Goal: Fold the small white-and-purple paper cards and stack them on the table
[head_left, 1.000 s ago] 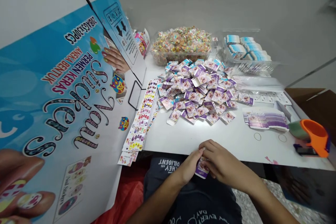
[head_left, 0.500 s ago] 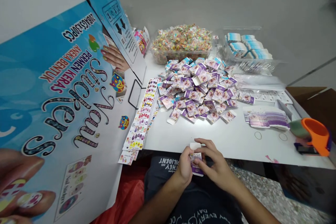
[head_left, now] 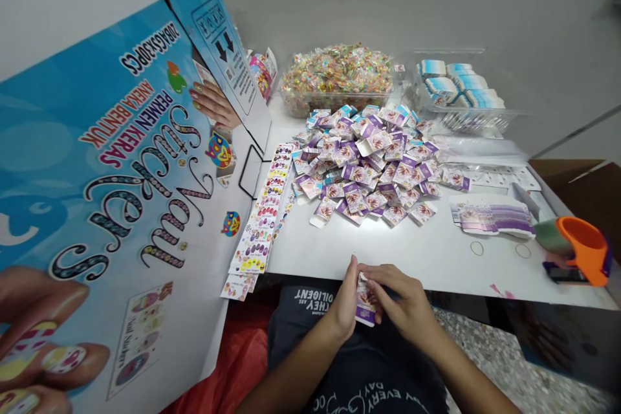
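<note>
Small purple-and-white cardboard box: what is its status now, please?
Left hand and right hand holding small purple-and-white cardboard box at white table's near edge. Upper end partly covered. Heap of printed boxes beyond, not touching hands.

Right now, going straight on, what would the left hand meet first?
Likely the box pile, beyond some bare table; whether the left hand would clear the table's edge is unclear.

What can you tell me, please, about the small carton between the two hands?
The small carton looks like thin printed card: a pale, patterned face with a purple band at the end nearer the dark shirt. Fingers partly cover the far end, so I cannot tell whether it is closed. It is held just off the near edge of the white table, with the left hand and right hand both touching it.
</note>
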`<state>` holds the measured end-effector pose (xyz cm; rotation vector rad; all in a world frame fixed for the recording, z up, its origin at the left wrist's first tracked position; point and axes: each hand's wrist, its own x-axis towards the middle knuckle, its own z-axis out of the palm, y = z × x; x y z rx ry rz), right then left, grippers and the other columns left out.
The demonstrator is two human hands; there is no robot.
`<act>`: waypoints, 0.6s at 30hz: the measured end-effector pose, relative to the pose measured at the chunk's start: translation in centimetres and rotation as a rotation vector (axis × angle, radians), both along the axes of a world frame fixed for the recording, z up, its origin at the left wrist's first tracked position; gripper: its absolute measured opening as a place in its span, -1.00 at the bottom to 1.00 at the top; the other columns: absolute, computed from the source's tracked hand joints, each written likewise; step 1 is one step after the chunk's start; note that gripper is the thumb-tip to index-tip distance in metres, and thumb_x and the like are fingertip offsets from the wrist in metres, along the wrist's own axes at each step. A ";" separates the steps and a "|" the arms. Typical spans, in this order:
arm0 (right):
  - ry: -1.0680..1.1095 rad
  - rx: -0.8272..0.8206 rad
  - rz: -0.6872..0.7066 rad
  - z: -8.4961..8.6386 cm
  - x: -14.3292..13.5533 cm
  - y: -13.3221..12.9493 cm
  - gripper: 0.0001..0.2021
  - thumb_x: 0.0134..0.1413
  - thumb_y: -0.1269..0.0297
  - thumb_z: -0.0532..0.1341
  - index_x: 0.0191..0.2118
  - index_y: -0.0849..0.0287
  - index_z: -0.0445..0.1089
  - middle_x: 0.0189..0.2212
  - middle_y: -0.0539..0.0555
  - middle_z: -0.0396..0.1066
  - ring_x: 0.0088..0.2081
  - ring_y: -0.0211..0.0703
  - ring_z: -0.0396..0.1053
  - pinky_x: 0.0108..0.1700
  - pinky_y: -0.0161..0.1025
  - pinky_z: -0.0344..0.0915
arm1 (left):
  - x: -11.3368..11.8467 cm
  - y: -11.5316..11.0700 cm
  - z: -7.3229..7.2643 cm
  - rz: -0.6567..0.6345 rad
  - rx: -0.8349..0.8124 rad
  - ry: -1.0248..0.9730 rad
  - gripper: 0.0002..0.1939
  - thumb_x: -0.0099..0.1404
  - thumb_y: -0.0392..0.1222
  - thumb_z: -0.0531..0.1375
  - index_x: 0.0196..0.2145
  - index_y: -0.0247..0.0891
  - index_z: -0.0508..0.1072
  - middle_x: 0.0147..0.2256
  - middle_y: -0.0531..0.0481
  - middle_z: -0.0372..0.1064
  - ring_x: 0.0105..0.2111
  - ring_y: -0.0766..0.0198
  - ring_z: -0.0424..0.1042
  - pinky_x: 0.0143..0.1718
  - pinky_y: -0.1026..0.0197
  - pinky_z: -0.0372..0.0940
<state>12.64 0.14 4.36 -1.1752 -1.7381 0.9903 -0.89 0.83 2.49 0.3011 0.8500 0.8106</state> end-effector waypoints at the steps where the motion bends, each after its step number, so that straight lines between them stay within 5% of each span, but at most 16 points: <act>1: 0.067 -0.158 -0.025 0.2 -0.1 0.1 -0.80 0.30 0.21 0.22 -0.05 0.06 0.54 -0.09 0.13 0.59 -0.30 -0.06 0.60 -0.27 -0.12 0.57 | 0.1 -0.1 -0.2 -0.019 0.012 0.020 -0.26 0.22 0.54 0.03 -0.29 -0.30 0.42 -0.66 0.12 0.25 -0.71 0.32 0.28 -0.68 0.31 0.12; 4: 0.302 -0.557 -0.092 0.7 -0.5 0.5 -0.70 0.19 0.02 0.31 -0.10 0.12 0.49 -0.20 0.09 0.60 -0.66 -0.21 0.44 -0.63 -0.23 0.42 | 0.3 -0.3 -0.6 -0.060 0.056 0.080 -0.21 0.26 0.55 -0.07 -0.27 -0.32 0.43 -0.71 0.09 0.26 -0.74 0.30 0.27 -0.67 0.30 0.11; 8: 0.507 -0.706 -0.127 1.0 -0.9 1.0 -0.60 -0.03 -0.06 0.44 -0.25 0.16 0.45 -0.44 0.00 0.55 -0.70 -0.16 0.42 -0.68 -0.24 0.36 | 0.2 -0.3 -0.6 -0.076 0.125 0.186 -0.28 0.28 0.50 -0.05 -0.32 -0.30 0.39 -0.69 0.06 0.31 -0.74 0.31 0.28 -0.66 0.30 0.16; 11: 0.499 -0.697 -0.162 0.7 -1.1 0.7 -0.61 -0.03 -0.05 0.44 -0.32 0.19 0.47 -0.53 -0.01 0.50 -0.71 -0.19 0.39 -0.66 -0.26 0.34 | 0.0 -0.3 -0.6 -0.053 0.197 0.235 -0.42 0.34 0.36 0.00 -0.25 -0.28 0.38 -0.65 0.10 0.31 -0.70 0.31 0.30 -0.64 0.31 0.21; 14: 0.454 -0.614 -0.196 0.2 -1.2 0.0 -0.68 0.02 0.01 0.43 -0.30 0.18 0.54 -0.39 0.07 0.56 -0.66 -0.24 0.39 -0.64 -0.25 0.35 | -0.2 -0.4 -0.7 -0.037 0.216 0.174 -0.56 0.39 0.20 -0.02 -0.18 -0.25 0.37 -0.61 0.14 0.29 -0.70 0.32 0.30 -0.66 0.32 0.21; 18: 0.300 -0.345 -0.197 -0.4 -1.2 -0.7 -0.83 0.12 0.12 0.38 -0.23 0.07 0.63 -0.12 0.17 0.58 -0.20 -0.01 0.55 -0.29 -0.12 0.52 | -0.6 -0.2 -0.8 -0.006 0.205 0.106 -0.67 0.32 0.07 0.01 -0.19 -0.23 0.35 -0.46 0.11 0.35 -0.70 0.38 0.28 -0.68 0.32 0.22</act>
